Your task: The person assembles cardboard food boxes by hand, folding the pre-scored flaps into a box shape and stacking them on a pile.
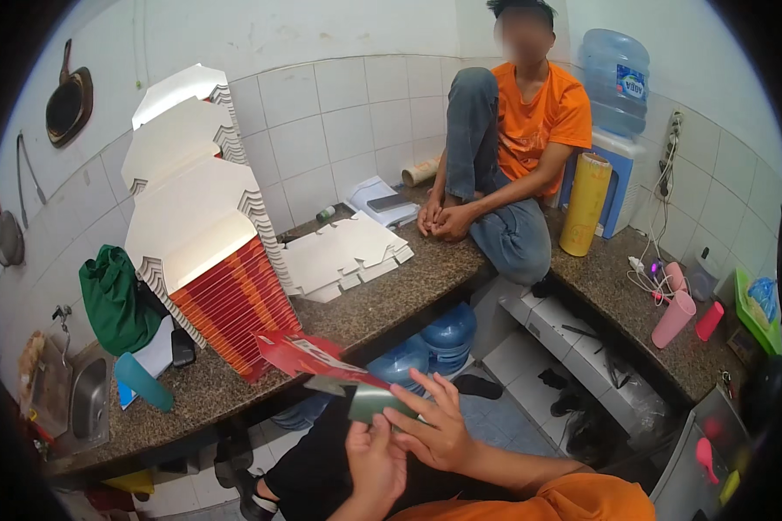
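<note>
A partly folded red cardboard box (313,355) is held over my lap, its printed side facing up and a shaded panel turned toward me. My left hand (379,464) pinches the near edge of that panel between thumb and fingers. Against the panel's right end lies my right hand (440,423), some fingers on the cardboard and others spread upward. Just beyond, on the granite counter, a tall leaning stack of nested red boxes (231,293) shows white inner flaps. Flat white cardboard blanks (339,254) lie in a pile to its right.
A person (534,124) in an orange shirt sits on the counter, hands together. Left of the stack are a green cloth bag (114,299), a teal cup (144,383), a phone (182,346) and a sink (91,397). A yellow film roll (585,205) and pink cups (674,319) stand right.
</note>
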### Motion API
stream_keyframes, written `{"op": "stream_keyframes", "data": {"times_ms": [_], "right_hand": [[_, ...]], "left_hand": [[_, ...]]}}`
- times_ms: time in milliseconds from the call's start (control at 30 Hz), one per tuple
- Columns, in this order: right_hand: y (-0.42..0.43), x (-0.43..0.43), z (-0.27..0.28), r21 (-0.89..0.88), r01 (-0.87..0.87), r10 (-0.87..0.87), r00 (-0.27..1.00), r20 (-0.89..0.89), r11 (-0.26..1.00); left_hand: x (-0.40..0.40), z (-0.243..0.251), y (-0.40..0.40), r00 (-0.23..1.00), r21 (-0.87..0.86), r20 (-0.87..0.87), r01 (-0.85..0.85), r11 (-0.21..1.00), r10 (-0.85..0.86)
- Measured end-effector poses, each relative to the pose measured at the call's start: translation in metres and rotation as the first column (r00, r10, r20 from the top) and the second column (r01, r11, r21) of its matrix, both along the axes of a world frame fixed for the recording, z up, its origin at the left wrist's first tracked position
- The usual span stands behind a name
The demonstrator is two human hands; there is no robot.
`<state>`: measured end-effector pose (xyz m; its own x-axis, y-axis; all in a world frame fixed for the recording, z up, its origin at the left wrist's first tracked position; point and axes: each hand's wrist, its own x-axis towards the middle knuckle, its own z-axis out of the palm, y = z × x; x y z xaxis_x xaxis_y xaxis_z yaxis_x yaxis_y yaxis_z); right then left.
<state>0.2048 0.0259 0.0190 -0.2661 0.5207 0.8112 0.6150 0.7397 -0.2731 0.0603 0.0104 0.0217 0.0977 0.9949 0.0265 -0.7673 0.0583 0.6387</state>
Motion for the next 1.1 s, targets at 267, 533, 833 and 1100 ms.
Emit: {"op": "stream_keyframes", "data": {"times_ms": [267,533,833,1100], "right_hand": [[-0.023,-0.043,-0.005,-0.196,-0.188,0.164,0.977,-0.133,0.962],[0.014,-0.026,-0.007,-0.364,-0.653,0.605,0.756,-0.25,0.665],[0.018,-0.059,-0.004,-0.655,-0.538,0.591,0.788,-0.169,0.53],[0.014,-0.042,0.037,-0.619,-0.685,0.775,0.604,-0.186,0.385]], "left_hand": [[-0.025,0.006,-0.031,0.915,0.155,-0.306,-0.224,0.962,0.263],[-0.104,0.009,-0.081,0.51,0.077,-0.852,-0.098,0.992,0.116],[-0.084,-0.012,-0.105,0.529,0.226,-0.753,-0.351,0.909,0.391],[-0.107,0.022,-0.08,0.411,0.395,-0.783,-0.253,0.883,0.468]]}}
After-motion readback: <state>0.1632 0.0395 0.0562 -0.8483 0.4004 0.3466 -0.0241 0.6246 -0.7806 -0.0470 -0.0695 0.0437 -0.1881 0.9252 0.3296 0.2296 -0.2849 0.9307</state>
